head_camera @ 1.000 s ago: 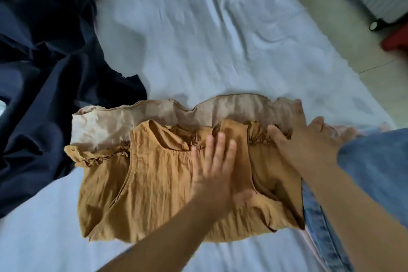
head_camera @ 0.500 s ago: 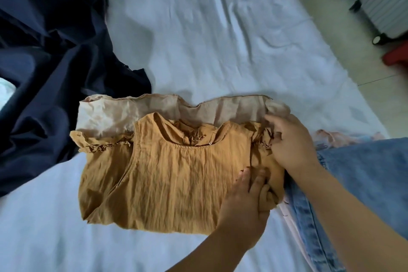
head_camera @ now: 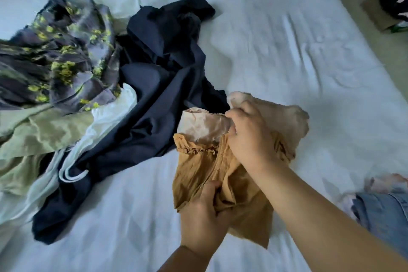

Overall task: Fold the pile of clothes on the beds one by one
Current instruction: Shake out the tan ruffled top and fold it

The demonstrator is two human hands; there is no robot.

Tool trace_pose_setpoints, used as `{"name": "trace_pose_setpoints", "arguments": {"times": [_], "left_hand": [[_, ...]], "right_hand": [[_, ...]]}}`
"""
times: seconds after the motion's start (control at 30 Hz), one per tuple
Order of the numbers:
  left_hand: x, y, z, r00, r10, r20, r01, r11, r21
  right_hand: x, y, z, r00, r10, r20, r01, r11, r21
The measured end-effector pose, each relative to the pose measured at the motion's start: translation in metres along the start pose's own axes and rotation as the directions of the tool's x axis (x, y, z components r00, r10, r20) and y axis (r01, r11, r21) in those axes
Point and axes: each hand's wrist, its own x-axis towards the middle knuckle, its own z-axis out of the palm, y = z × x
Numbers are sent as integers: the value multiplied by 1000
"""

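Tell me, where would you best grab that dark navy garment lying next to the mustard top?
Probably the navy garment is best taken at its bunched far end, reaching from the bare sheet on its right. That end lies free on the bed, while its left edge runs under the patterned cloth and white piece.

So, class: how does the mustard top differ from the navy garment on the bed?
The mustard top is gripped by both hands, left hand and right hand; the navy garment lies untouched. The mustard top is bunched small, with a pale lining showing; the navy garment sprawls wide and is far darker. Both are crumpled, over the white sheet.
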Motion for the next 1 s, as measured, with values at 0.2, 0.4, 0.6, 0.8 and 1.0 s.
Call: {"name": "trace_pose_setpoints", "arguments": {"times": [0.2, 0.4, 0.6, 0.8, 1.0], "left_hand": [[9, -61, -33, 988, -120, -100, 123, 992, 19], [11, -80, -55, 978, 40, -204, -24, 997, 80], [44, -40, -33, 801, 592, -85, -525, 764, 375], [105, -55, 1, 913, 307, 268, -405, 615, 677], [115, -103, 26, 950, 213, 227, -311, 648, 695]], "right_hand": [[4, -43, 53, 960, -116, 253, 84, 987, 135], [-19, -26, 59, 984, -80, 160, 80, 997, 10], [-35, 12, 48, 990, 106, -96, -120, 982, -147], [-53, 51, 93, 954, 202, 219, -105, 915, -389], [-57, 67, 131, 938, 188, 292, -47, 901, -432]]}}
